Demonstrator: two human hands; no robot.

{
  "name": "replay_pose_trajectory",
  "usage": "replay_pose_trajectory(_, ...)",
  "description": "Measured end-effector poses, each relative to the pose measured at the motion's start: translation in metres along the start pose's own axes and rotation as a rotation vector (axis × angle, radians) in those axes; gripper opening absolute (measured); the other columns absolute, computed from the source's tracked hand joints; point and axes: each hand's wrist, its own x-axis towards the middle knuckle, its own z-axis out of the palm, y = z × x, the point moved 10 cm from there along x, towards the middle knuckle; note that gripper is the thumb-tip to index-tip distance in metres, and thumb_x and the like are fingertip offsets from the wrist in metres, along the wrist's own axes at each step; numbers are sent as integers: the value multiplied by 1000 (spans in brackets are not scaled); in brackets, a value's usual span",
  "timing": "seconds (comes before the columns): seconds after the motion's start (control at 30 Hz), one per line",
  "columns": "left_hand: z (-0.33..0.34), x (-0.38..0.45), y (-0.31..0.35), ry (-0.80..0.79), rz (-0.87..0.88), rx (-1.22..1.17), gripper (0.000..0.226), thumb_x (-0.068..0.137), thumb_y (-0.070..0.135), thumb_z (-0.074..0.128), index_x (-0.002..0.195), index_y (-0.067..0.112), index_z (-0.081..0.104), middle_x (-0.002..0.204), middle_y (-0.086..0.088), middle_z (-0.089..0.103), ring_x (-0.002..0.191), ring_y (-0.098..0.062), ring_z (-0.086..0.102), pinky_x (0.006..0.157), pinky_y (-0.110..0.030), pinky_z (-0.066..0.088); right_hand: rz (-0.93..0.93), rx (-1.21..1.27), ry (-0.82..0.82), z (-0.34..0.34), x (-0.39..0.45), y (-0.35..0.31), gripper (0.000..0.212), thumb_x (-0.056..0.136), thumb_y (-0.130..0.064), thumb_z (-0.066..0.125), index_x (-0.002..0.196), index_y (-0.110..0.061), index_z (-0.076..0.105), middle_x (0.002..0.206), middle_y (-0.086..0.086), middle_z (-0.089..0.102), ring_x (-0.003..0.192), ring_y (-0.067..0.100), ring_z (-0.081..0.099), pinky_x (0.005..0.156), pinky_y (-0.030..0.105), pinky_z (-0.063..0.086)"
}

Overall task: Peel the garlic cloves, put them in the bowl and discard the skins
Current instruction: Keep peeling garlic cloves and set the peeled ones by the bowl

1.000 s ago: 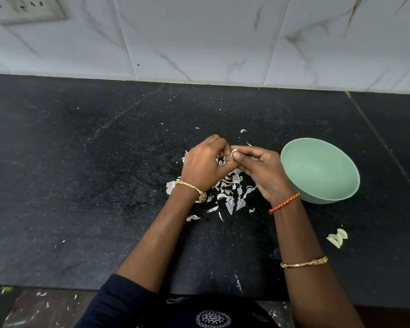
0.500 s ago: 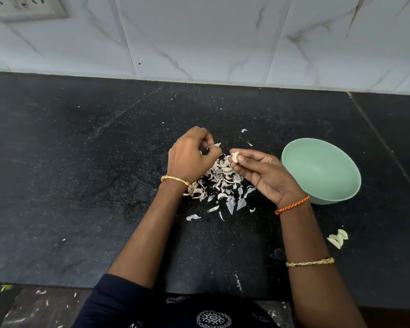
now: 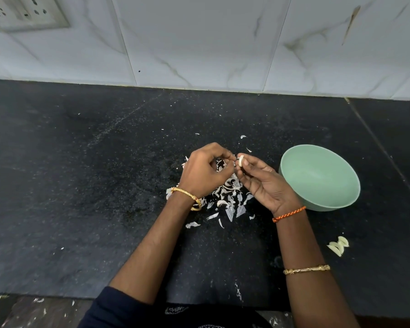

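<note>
My right hand [image 3: 263, 183] pinches a pale garlic clove [image 3: 241, 160] between thumb and fingertips, above a heap of white garlic skins [image 3: 230, 197] on the black counter. My left hand [image 3: 205, 171] has its fingers curled, and their tips meet the clove's left side. Whether they pinch skin on it is too small to tell. A mint-green bowl [image 3: 317, 178] stands just right of my right hand, and its visible inside shows no cloves. Two or three peeled cloves [image 3: 339, 246] lie on the counter in front of the bowl.
The black stone counter [image 3: 81, 185] runs back to a white marble-tiled wall [image 3: 223, 43] with a socket plate [image 3: 26, 13] at top left. Small skin flakes [image 3: 243, 137] lie scattered behind my hands. The counter's front edge is close to my body, with skin scraps on the floor [image 3: 38, 300] below.
My left hand pulled away to the left half a second ago, then came back to the clove. My right hand has kept hold of the clove throughout.
</note>
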Motion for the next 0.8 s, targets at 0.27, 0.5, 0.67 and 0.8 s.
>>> replay_pose_trajectory(0.27,2,-1,4,-49,-11,26,18,77,32,67,87,19,76,80,11,65,54,-18,52,52,-39,50,0,13,15,-1,1,3,22,77,-4,59,98,-4,63,99,17,69,83,15,71,68,16,56)
replay_pose_trajectory(0.5,5,-2,2,-58,-39,74,9,78,24,72,84,20,75,78,9,65,52,2,47,50,-22,36,-24,9,39,-3,1,4,21,74,-3,61,95,-5,65,93,14,70,87,19,71,76,19,57)
replay_pose_trajectory(0.67,2,-4,3,-7,-57,156,6,75,24,76,77,20,72,71,9,62,59,9,49,52,-16,30,-83,-78,58,-1,0,-1,25,72,-4,64,97,-4,64,88,11,73,83,17,71,81,22,56)
replay_pose_trajectory(0.8,0,0,5,19,-34,116,8,73,23,72,72,17,68,68,7,59,55,2,46,52,-15,31,-114,-131,65,4,-4,-5,22,75,-2,62,97,-3,64,83,7,74,79,13,71,73,19,56)
